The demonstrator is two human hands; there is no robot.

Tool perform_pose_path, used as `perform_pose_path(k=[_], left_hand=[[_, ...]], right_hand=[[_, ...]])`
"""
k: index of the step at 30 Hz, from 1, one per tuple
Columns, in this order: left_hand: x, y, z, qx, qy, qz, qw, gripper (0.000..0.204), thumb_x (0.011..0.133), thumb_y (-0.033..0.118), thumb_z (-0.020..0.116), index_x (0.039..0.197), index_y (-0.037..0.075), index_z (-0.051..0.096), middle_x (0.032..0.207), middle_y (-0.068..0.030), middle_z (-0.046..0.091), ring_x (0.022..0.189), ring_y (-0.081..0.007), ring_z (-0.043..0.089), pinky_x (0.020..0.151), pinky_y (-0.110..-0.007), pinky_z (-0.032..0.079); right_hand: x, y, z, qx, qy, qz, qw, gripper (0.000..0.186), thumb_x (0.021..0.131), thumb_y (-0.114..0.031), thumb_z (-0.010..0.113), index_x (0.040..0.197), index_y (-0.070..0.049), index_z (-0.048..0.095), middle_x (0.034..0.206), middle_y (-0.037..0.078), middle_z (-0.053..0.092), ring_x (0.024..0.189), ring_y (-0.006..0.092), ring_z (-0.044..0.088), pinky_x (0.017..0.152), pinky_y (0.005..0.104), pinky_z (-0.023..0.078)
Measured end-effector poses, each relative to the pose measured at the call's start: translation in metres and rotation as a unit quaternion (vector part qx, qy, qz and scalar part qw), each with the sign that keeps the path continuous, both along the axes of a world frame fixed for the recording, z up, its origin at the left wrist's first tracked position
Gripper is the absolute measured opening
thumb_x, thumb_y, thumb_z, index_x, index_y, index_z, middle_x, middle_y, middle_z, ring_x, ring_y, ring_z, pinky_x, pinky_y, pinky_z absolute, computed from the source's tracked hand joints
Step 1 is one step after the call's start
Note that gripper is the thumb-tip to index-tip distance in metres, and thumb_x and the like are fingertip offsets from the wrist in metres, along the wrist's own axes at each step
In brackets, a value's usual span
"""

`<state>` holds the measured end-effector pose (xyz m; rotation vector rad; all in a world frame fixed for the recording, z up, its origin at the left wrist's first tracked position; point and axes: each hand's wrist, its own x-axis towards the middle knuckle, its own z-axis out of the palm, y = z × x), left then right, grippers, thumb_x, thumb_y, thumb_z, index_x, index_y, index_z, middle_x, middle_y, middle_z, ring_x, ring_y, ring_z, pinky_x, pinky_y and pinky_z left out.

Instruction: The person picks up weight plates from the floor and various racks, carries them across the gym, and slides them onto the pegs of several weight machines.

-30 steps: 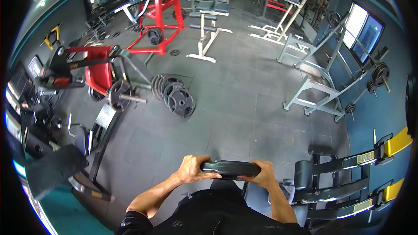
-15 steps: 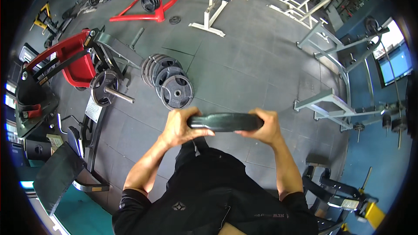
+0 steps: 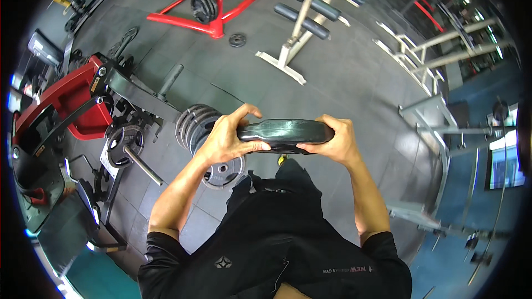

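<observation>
Between my two hands, in front of my chest, is a black weight plate (image 3: 286, 131), seen nearly edge-on. My left hand (image 3: 227, 135) grips its left end, the thumb underneath and the index finger lifted off the rim. Round the right end my right hand (image 3: 336, 139) is closed, its thumb also below. On the floor beyond my left hand, several grey weight plates (image 3: 191, 123) lean in a row. The nearest grey plate (image 3: 224, 174) is partly hidden by my left forearm.
At left stands a red and black plate-loaded machine (image 3: 91, 105) with a bare metal peg (image 3: 143, 166). A red rack (image 3: 216, 0) and a padded bench (image 3: 296, 27) are farther ahead. One small plate (image 3: 238, 40) lies on the floor. A grey metal rack (image 3: 438, 127) is on the right.
My view has swung to the right, and the surroundings have shifted. The plate remains in both hands, slightly higher in view. My left index finger has lifted from it.
</observation>
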<state>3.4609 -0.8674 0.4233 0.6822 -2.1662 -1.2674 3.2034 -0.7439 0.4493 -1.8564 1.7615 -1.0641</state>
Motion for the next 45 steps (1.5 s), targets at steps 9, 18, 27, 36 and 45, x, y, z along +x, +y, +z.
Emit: perform_pose_path(k=[9,18,27,36,45], left_hand=[[-0.082,-0.229,-0.021,0.018,-0.128,0.128,0.983,0.054,0.069,0.042,0.082,0.103,0.002,0.069,0.088,-0.0167,0.072,0.084,-0.0319,0.07,0.08,-0.041,0.054],[-0.056,-0.482,-0.055,0.002,-0.15,0.27,0.951,0.041,0.068,0.031,0.082,0.098,0.007,0.071,0.076,-0.0119,0.072,0.073,-0.0294,0.071,0.072,-0.037,0.056],[0.015,-0.772,-0.106,0.011,-0.265,0.203,0.943,0.04,0.069,0.035,0.081,0.101,0.012,0.071,0.085,-0.0126,0.072,0.082,-0.0335,0.07,0.075,-0.042,0.056],[0.075,-1.039,-0.204,0.024,-0.373,0.028,0.927,0.049,0.071,0.038,0.08,0.113,0.017,0.07,0.093,-0.014,0.072,0.087,-0.0357,0.069,0.079,-0.045,0.055],[0.11,-1.228,-0.327,-0.058,-0.396,-0.173,0.9,0.057,0.065,0.011,0.075,0.12,0.019,0.064,0.102,-0.0152,0.068,0.098,-0.0327,0.066,0.085,-0.044,0.052]], right_hand=[[-0.087,-0.335,-0.04,0.012,0.111,0.174,0.978,0.05,0.059,-0.046,0.087,0.086,-0.009,0.067,0.069,0.008,0.068,0.065,0.0275,0.068,0.06,0.0376,0.053],[-0.056,-0.637,-0.073,0.064,0.106,0.26,0.958,0.051,0.06,-0.045,0.088,0.092,-0.01,0.068,0.078,0.01,0.071,0.077,0.0301,0.07,0.071,0.0409,0.055],[0.01,-0.898,-0.159,0.1,0.016,0.266,0.959,0.047,0.065,-0.034,0.085,0.099,-0.007,0.068,0.089,0.014,0.071,0.083,0.0341,0.068,0.073,0.0427,0.054],[0.084,-1.097,-0.275,0.206,-0.022,0.154,0.966,0.046,0.069,-0.027,0.083,0.107,-0.006,0.071,0.1,0.017,0.071,0.094,0.0355,0.068,0.084,0.0415,0.053],[0.168,-1.196,-0.36,0.271,-0.042,-0.051,0.96,0.046,0.068,-0.009,0.077,0.114,-0.008,0.068,0.108,0.018,0.068,0.105,0.0362,0.064,0.09,0.0424,0.051]])
